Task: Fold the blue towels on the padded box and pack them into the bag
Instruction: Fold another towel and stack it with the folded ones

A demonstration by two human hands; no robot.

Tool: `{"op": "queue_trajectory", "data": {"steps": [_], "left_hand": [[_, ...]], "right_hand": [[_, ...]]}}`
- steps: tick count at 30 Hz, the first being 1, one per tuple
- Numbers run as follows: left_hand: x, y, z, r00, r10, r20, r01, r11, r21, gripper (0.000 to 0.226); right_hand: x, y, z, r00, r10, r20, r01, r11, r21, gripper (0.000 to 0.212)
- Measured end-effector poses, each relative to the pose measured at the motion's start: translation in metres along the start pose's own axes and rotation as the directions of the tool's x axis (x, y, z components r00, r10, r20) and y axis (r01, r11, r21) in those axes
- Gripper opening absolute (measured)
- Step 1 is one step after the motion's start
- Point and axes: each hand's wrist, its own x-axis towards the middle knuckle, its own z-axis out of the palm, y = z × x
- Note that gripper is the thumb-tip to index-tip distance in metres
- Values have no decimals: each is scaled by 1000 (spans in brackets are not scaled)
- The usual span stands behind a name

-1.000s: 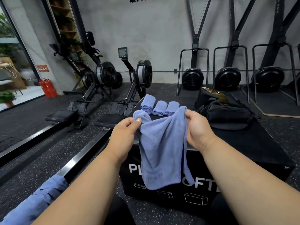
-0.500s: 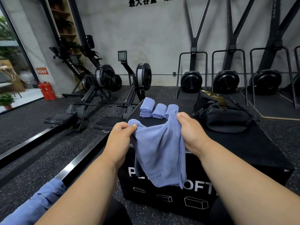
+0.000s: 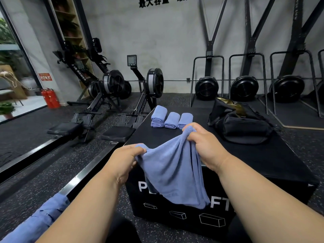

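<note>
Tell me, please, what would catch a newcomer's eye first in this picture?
First, the blue towel hanging in the middle foreground, gripped at its top corners by the left hand and the right hand over the near edge of the black padded box. Behind it, three folded towels sit in a row on the box, with a black bag to their right.

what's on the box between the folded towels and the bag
Nothing: in the head view the box top is bare between the folded towels and the bag.
</note>
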Motion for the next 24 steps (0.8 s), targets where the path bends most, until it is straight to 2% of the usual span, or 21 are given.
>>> {"op": "queue_trajectory", "data": {"steps": [3,5,8,11,14,15,17,18,20,24], "left_hand": [[3,-6,-6,988,-47,-150,37,997,-66,5],[5,-13,-10,974,-57,-221,40,996,-84,13],[9,-19,-17,971,-50,-234,35,997,-66,28],[7,-19,-21,956,-68,-285,52,997,-62,30],[11,-21,-22,962,-179,-207,142,973,-184,58],[12,-22,-22,962,-224,-158,193,962,-192,54],[6,-24,-21,944,-322,-67,309,939,-153,27],[7,-27,-21,927,-372,-46,362,921,-143,23],[7,-26,-19,904,-427,-20,420,896,-141,20],[5,-23,-14,900,-435,-8,433,898,-80,17]], "right_hand": [[1,4,-3,1000,5,-8,-4,996,93,25],[3,6,-5,1000,-14,-24,17,992,124,24],[5,6,-8,997,-44,-66,54,987,151,19],[5,7,-11,994,-56,-92,66,991,114,17],[7,9,-12,988,-82,-130,92,993,70,16],[7,9,-12,986,-84,-143,94,993,64,14],[8,9,-13,981,-96,-168,104,994,42,12],[9,9,-14,977,-102,-187,109,994,32,12],[12,10,-14,968,-88,-235,100,994,39,13],[16,14,-16,949,-17,-315,34,998,48,8]]}}
